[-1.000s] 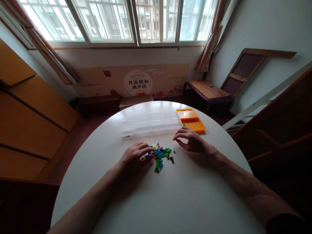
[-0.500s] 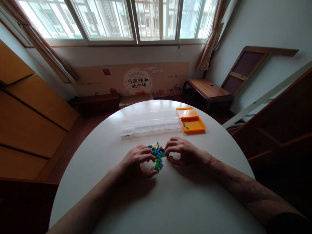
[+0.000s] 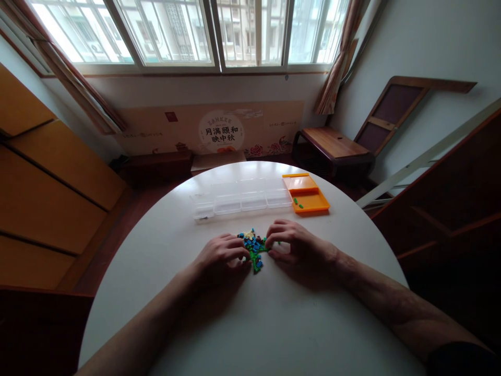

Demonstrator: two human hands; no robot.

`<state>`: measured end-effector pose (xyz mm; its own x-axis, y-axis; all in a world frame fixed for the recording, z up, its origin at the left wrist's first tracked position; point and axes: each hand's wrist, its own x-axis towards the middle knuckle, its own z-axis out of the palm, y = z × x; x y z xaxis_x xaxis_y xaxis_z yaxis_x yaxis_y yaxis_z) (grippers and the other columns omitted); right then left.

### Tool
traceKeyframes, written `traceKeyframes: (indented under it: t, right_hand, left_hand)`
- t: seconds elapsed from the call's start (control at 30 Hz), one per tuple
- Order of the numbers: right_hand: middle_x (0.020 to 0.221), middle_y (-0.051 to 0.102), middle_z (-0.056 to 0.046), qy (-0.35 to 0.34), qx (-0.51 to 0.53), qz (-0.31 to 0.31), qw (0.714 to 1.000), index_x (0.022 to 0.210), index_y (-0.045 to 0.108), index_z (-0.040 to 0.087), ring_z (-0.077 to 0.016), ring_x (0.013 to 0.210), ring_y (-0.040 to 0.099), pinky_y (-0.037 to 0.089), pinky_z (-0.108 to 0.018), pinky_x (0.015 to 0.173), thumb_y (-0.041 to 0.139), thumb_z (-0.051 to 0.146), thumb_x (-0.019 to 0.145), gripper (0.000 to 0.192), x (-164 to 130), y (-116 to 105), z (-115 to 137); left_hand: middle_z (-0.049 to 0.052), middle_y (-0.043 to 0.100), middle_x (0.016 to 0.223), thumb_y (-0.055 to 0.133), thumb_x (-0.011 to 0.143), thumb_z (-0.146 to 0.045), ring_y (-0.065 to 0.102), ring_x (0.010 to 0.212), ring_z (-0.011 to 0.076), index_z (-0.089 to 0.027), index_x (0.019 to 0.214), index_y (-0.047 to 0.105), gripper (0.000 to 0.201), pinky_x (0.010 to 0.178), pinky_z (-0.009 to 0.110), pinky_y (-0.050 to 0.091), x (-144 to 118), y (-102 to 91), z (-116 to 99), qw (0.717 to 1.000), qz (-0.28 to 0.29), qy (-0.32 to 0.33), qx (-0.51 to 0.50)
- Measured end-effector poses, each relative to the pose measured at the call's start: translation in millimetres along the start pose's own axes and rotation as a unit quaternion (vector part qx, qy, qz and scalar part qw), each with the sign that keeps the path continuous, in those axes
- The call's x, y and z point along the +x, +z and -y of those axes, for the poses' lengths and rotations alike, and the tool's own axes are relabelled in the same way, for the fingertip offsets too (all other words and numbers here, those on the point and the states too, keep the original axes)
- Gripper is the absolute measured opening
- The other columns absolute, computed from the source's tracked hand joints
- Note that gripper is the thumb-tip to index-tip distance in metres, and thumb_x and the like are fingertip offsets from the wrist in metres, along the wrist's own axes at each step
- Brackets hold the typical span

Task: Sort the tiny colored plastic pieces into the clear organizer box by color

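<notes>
Head view: an orange tray (image 3: 318,197) is sitting near the far right edge of the round bench (image 3: 313,318), two green pieces (image 3: 296,201) lying in its front section. Beside it, a clear compartment box (image 3: 242,202) is stretching leftward; its contents are showing too faintly to tell. Mid-bench, a multicoloured pile of small bricks (image 3: 256,244) is lying between both hands. Left hand (image 3: 218,253) and right hand (image 3: 296,240) are curling narrowly at its sides; whether either is pinching a brick, I cannot tell. Beyond, a panel (image 3: 151,117) is reading "月满颐和映中秋".
</notes>
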<state>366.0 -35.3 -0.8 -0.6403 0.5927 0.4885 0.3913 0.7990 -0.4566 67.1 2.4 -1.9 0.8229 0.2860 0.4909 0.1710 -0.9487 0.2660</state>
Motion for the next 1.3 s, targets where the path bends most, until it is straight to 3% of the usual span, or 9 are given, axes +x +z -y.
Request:
traceKeyframes:
  t: [0.27,0.43,0.67,0.83,0.97,1.13,1.3]
  right_hand:
    - [0.106,0.078,-0.004,0.001,-0.003,0.005,1.0,0.102,0.074,0.026,-0.0213,0.095,0.067,0.059,-0.038,0.089,0.075,0.023,0.097,0.006,-0.4,-0.2,-1.3]
    - [0.105,0.078,-0.004,0.004,-0.002,0.004,1.0,0.102,0.074,0.026,-0.0215,0.096,0.068,0.059,-0.037,0.09,0.075,0.021,0.097,0.008,-0.8,-0.5,-0.4]
    - [0.104,0.078,-0.004,-0.001,-0.014,0.002,1.0,0.102,0.074,0.026,-0.0215,0.095,0.068,0.059,-0.038,0.089,0.075,0.022,0.097,0.007,-0.5,-0.5,-0.4]
    - [0.107,0.079,-0.004,-0.013,-0.021,-0.005,1.0,0.105,0.074,0.027,-0.0212,0.097,0.069,0.059,-0.038,0.09,0.074,0.022,0.097,0.009,-1.7,3.9,-5.4]
    - [0.105,0.079,-0.004,-0.04,-0.051,-0.042,0.997,0.107,0.073,0.027,-0.0213,0.093,0.071,0.058,-0.039,0.09,0.074,0.023,0.097,0.011,-0.9,9.9,-8.2]
    - [0.104,0.079,-0.005,-0.055,-0.072,-0.076,0.993,0.111,0.071,0.026,-0.0214,0.092,0.071,0.057,-0.039,0.088,0.077,0.029,0.1,0.013,1.3,11.8,-5.8]
    - [0.104,0.08,-0.005,-0.073,-0.069,-0.079,0.992,0.116,0.072,0.026,-0.0208,0.09,0.072,0.057,-0.038,0.086,0.077,0.03,0.102,0.015,1.0,13.5,-5.9]
  left_hand:
    - [0.002,0.082,0.091,0.073,0.104,-0.029,0.073,0.074,0.0138,-0.024,0.102,0.079,0.007,0.075,0.028,0.055,1.8,-4.8,-0.6,0.999,-0.015,0.01,0.026]
    - [0.002,0.08,0.089,0.081,0.097,-0.039,0.071,0.073,0.0146,-0.024,0.094,0.079,0.015,0.075,0.03,0.055,1.3,-6.3,-0.7,0.999,-0.031,-0.004,0.037]
    - [0.002,0.079,0.088,0.073,0.1,-0.026,0.071,0.073,0.0132,-0.024,0.09,0.078,0.011,0.076,0.028,0.056,0.1,-7.0,3.0,0.999,-0.008,-0.002,0.036]
    - [0.003,0.081,0.089,0.072,0.105,-0.028,0.073,0.074,0.0139,-0.022,0.099,0.078,0.01,0.074,0.027,0.056,-0.9,-5.0,4.5,0.999,-0.043,-0.006,0.032]
    - [0.005,0.083,0.092,0.072,0.106,-0.026,0.077,0.078,0.0148,-0.02,0.103,0.079,0.009,0.076,0.025,0.059,1.0,-1.2,-1.3,0.993,-0.093,-0.064,-0.026]
    - [0.008,0.082,0.09,0.072,0.106,-0.027,0.074,0.072,0.014,-0.017,0.102,0.079,0.013,0.068,0.023,0.06,8.5,3.0,-12.5,0.975,-0.111,-0.11,-0.158]
    - [0.006,0.08,0.082,0.077,0.103,-0.036,0.068,0.064,0.0124,-0.015,0.096,0.079,0.021,0.062,0.022,0.057,11.2,8.0,-11.9,0.969,-0.123,-0.123,-0.173]
